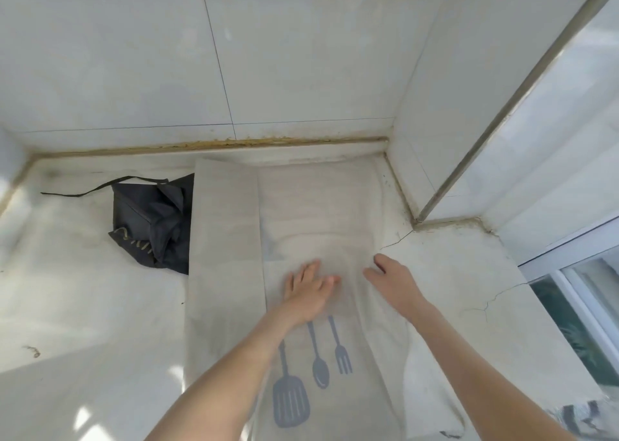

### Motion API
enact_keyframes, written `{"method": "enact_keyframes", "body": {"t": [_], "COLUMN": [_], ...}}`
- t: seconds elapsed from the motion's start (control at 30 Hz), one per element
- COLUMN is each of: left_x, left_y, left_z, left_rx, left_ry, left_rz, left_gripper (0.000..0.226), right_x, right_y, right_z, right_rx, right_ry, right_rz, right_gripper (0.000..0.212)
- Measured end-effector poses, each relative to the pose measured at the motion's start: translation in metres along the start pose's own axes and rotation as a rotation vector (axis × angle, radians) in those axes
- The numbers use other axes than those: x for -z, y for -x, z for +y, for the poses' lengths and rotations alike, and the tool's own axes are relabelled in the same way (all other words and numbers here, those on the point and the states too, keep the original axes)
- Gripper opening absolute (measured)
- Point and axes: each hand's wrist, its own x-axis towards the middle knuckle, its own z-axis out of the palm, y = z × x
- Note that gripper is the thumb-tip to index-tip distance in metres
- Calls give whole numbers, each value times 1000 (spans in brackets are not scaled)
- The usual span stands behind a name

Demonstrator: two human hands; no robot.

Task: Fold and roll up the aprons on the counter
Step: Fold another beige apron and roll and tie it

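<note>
two aprons are laid on the counter: a beige apron spread from back edge to front, a black apron crumpled at its left edge, bare counter beyond. the left hand is pressed flat on the beige apron; whether the right hand grips its right edge cannot be told.

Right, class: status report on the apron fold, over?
Left hand flat on beige apron. Right hand at its right edge, grip unclear. Black apron bunched against its left edge.
</note>
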Motion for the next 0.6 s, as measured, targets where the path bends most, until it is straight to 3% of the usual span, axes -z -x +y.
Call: {"method": "enact_keyframes", "body": {"t": [0.1, 0.17, 0.23, 0.33, 0.5, 0.6], "left_x": [15, 24, 28, 32, 29, 22], "left_y": [10, 18, 21, 22, 33, 38], "left_z": [13, 19, 14, -2, -31, -38], "left_rx": [69, 127, 177, 256, 367, 372], "left_ry": [447, 586, 492, 336, 257, 154], "left_rz": [207, 265, 301, 354, 440, 507], "left_gripper": [51, 46, 39, 21, 26, 28], "right_x": [-23, -36, -43, -43, -39, -45], "right_y": [7, 9, 12, 13, 8, 7], "right_z": [-25, -36, -43, -43, -33, -23], "right_rx": [159, 210, 219, 228, 192, 137], "right_ry": [76, 117, 112, 24, -35, 42], "right_rz": [-149, -312, -428, -493, -341, -345], "right_gripper": [25, 10, 25, 22, 28, 41]}}
